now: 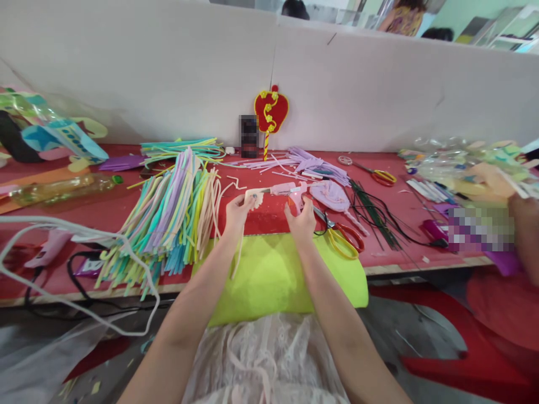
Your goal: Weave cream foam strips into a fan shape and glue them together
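My left hand is closed in a pinch on a small cream piece with a scalloped edge. A pale strand hangs below that hand. Fingers of my right hand are wrapped round a pink glue gun, whose front end points left toward the cream piece. Just right of it lies a coiled lilac pipe-cleaner shape. Scissors with red and yellow handles rest beside my right wrist. Under my forearms a lime-green sheet drapes over the table's front edge.
A big pile of pastel pipe cleaners lies left. Behind stand a red apple-shaped ornament and a dark phone-like object against a white partition. Black cables and green stems lie right, near another person's arm.
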Tool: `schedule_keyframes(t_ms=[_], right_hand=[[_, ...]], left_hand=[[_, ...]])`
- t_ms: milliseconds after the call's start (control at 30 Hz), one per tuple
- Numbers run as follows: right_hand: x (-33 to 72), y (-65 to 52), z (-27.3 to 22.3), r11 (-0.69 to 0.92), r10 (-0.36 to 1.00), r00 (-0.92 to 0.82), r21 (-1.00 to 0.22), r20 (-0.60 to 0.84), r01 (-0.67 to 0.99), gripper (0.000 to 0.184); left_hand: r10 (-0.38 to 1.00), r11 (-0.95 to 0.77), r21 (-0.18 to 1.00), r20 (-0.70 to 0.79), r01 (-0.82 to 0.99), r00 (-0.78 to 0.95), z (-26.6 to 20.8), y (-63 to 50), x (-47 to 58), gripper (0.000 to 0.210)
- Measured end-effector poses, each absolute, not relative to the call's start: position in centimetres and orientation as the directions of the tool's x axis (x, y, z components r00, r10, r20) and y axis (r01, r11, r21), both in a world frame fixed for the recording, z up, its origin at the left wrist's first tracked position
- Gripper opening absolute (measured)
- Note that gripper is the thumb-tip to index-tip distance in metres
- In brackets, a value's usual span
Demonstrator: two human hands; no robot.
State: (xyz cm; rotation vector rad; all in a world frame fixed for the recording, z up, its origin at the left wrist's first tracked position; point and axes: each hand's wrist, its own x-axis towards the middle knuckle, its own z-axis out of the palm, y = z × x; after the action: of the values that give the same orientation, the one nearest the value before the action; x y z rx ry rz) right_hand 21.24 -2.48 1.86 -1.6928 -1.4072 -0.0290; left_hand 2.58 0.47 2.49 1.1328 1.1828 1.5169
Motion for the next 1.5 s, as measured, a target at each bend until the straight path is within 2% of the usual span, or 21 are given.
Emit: schedule_keyframes(t_ms=[633, 1200, 1500], right_hand=[[21.38, -2.29, 1.68, 0.112, 0.699, 0.328, -0.551, 0.635, 0.827, 0.048], [21.44, -2.37, 1.75, 0.146, 0.695, 0.3, -0.536, 0.653, 0.831, 0.045], [21.34, -2.57, 2.14, 0.149, 0.71, 0.304, -0.558, 0.635, 0.816, 0.043]], left_hand=[[0.969, -0.186, 0.981, 0.175, -0.049, -0.175, 2.21, 0.71, 2.39, 0.032], [0.957, -0.196, 0.977, 0.209, 0.082, -0.202, 2.65, 0.52, 2.26, 0.025], [0.959, -0.195, 0.979, 0.201, 0.049, -0.198, 2.92, 0.31, 2.36, 0.026]])
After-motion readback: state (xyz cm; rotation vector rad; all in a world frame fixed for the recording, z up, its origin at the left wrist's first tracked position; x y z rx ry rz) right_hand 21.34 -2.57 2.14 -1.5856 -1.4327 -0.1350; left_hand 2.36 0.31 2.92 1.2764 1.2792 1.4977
